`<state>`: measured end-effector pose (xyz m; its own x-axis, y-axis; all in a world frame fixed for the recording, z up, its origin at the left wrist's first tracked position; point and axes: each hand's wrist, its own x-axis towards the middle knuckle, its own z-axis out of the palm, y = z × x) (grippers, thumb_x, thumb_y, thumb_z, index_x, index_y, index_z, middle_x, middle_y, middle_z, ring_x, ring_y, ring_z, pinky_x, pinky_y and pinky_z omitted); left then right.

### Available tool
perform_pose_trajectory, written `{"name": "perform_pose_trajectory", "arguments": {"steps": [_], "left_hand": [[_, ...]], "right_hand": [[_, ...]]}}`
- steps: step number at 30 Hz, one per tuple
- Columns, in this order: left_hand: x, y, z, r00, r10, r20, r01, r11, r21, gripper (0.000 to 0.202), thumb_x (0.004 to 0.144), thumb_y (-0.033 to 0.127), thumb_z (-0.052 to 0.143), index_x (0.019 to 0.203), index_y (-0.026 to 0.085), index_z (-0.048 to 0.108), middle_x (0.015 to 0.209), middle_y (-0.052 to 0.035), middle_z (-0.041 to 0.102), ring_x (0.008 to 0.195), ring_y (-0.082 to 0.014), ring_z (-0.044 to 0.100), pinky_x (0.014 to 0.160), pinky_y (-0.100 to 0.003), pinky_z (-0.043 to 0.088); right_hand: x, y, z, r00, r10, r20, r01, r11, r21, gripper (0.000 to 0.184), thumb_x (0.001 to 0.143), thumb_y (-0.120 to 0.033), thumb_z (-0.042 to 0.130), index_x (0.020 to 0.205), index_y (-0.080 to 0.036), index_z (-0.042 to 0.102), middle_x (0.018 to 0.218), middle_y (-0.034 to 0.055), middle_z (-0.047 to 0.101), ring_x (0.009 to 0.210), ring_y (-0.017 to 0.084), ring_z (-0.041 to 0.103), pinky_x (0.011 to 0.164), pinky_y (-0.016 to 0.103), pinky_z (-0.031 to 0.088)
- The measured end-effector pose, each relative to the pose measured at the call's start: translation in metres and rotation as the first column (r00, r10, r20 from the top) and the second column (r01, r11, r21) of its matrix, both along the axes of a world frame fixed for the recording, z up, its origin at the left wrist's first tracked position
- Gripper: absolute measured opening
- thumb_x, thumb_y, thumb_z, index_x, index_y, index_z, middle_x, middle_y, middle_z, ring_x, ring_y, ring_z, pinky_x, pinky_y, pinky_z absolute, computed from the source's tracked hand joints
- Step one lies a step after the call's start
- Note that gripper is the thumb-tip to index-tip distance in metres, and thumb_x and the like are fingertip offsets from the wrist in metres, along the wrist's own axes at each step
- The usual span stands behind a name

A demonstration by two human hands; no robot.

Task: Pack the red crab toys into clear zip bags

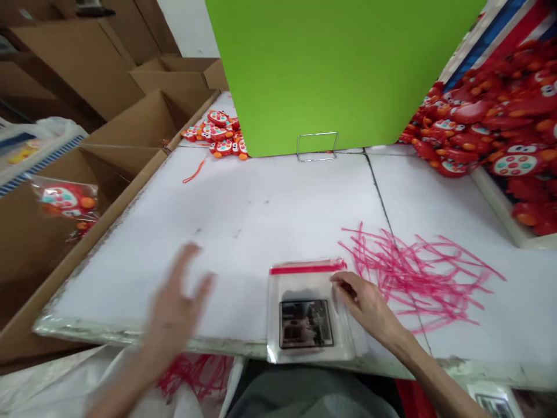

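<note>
My left hand [174,302], smeared by motion, is above the left front of the white table with its thumb and fingers apart and nothing in it. Near the front edge lies a stack of clear plastic bags [278,284], with a red strip across the top and a dark framed rectangle on it. The curled fingers of my right hand [359,296] pinch at the stack's upper right edge. A red toy in a clear bag [67,198] appears over the open cardboard box [130,174] at the left, apart from my left hand.
Pink plastic strips [418,276] lie heaped right of the bags. Several red toys [221,136] sit at the back left near an orange cord loop [194,172]. A green panel [343,69] stands at the back with a wire frame [317,147]. More red toys [517,162] fill a bin at the right.
</note>
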<state>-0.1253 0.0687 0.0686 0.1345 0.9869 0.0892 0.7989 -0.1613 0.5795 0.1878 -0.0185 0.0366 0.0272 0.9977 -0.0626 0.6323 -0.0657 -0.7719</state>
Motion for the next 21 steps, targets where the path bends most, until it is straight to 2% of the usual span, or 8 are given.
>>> {"name": "perform_pose_trajectory", "arguments": {"steps": [2, 4, 6, 8, 11, 15, 18, 21], "left_hand": [[0.032, -0.029, -0.026, 0.983, -0.173, -0.054, 0.172, 0.985, -0.025, 0.054, 0.086, 0.037, 0.044, 0.134, 0.019, 0.028, 0.143, -0.0108, 0.029, 0.131, -0.0268, 0.026, 0.106, -0.045, 0.027], [0.062, -0.054, -0.049, 0.94, -0.322, -0.112, 0.32, 0.947, -0.039, 0.06, 0.087, 0.035, 0.042, 0.138, 0.017, 0.019, 0.146, -0.0136, 0.02, 0.134, -0.0276, 0.017, 0.106, -0.047, 0.025], [0.086, -0.069, -0.064, 0.922, -0.348, -0.169, 0.351, 0.936, -0.014, 0.062, 0.086, 0.034, 0.043, 0.139, 0.015, 0.017, 0.147, -0.015, 0.017, 0.135, -0.0291, 0.011, 0.105, -0.05, 0.024], [0.102, -0.076, -0.071, 0.918, -0.335, -0.211, 0.346, 0.938, 0.016, 0.063, 0.086, 0.034, 0.043, 0.139, 0.013, 0.018, 0.147, -0.0165, 0.014, 0.135, -0.0301, 0.008, 0.105, -0.051, 0.025], [0.113, -0.075, -0.075, 0.904, -0.338, -0.26, 0.363, 0.931, 0.052, 0.062, 0.085, 0.034, 0.044, 0.138, 0.012, 0.02, 0.147, -0.0172, 0.015, 0.135, -0.0307, 0.009, 0.104, -0.051, 0.026], [0.113, -0.071, -0.077, 0.897, -0.34, -0.282, 0.379, 0.92, 0.097, 0.063, 0.085, 0.032, 0.044, 0.139, 0.016, 0.017, 0.146, -0.0165, 0.018, 0.134, -0.0312, 0.014, 0.102, -0.052, 0.03], [0.112, -0.065, -0.072, 0.906, -0.312, -0.285, 0.362, 0.921, 0.142, 0.067, 0.085, 0.033, 0.045, 0.14, 0.019, 0.011, 0.146, -0.0158, 0.019, 0.134, -0.0316, 0.016, 0.101, -0.053, 0.031], [0.116, -0.053, -0.057, 0.911, -0.294, -0.288, 0.351, 0.921, 0.17, 0.068, 0.085, 0.036, 0.044, 0.141, 0.02, 0.008, 0.145, -0.0155, 0.02, 0.134, -0.0309, 0.015, 0.101, -0.054, 0.03]], "right_hand": [[0.0, -0.008, -0.002, 0.997, -0.041, 0.066, 0.037, 0.997, 0.064, 0.024, 0.085, -0.019, 0.039, 0.103, -0.017, 0.054, 0.087, 0.0073, 0.06, 0.069, 0.017, 0.059, 0.065, 0.03, 0.048], [0.002, -0.02, -0.005, 0.99, -0.072, 0.123, 0.06, 0.993, 0.101, 0.025, 0.084, -0.018, 0.04, 0.105, -0.016, 0.053, 0.088, 0.0083, 0.059, 0.071, 0.018, 0.059, 0.065, 0.031, 0.049], [0.006, -0.03, -0.005, 0.991, -0.054, 0.125, 0.041, 0.993, 0.11, 0.025, 0.084, -0.016, 0.04, 0.105, -0.016, 0.053, 0.09, 0.0087, 0.059, 0.076, 0.018, 0.06, 0.068, 0.031, 0.05], [0.013, -0.036, -0.002, 0.993, -0.025, 0.115, 0.011, 0.993, 0.121, 0.025, 0.085, -0.015, 0.041, 0.107, -0.017, 0.053, 0.097, 0.0096, 0.058, 0.084, 0.019, 0.06, 0.073, 0.031, 0.05], [0.028, -0.027, 0.009, 0.977, -0.007, 0.214, -0.033, 0.982, 0.184, 0.029, 0.085, -0.014, 0.042, 0.113, -0.018, 0.05, 0.109, 0.0109, 0.056, 0.1, 0.021, 0.055, 0.085, 0.036, 0.047], [0.049, 0.017, 0.016, 0.881, 0.074, 0.467, -0.202, 0.952, 0.229, 0.029, 0.083, -0.013, 0.048, 0.111, -0.018, 0.053, 0.123, 0.0133, 0.05, 0.119, 0.027, 0.04, 0.093, 0.045, 0.039], [0.063, 0.052, 0.01, 0.799, 0.13, 0.587, -0.28, 0.945, 0.171, 0.029, 0.081, -0.016, 0.053, 0.11, -0.018, 0.054, 0.131, 0.0131, 0.044, 0.123, 0.029, 0.034, 0.093, 0.048, 0.036], [0.082, 0.062, -0.001, 0.784, 0.158, 0.6, -0.296, 0.945, 0.138, 0.028, 0.081, -0.016, 0.051, 0.109, -0.021, 0.054, 0.127, 0.0092, 0.049, 0.119, 0.024, 0.04, 0.093, 0.044, 0.037]]}}
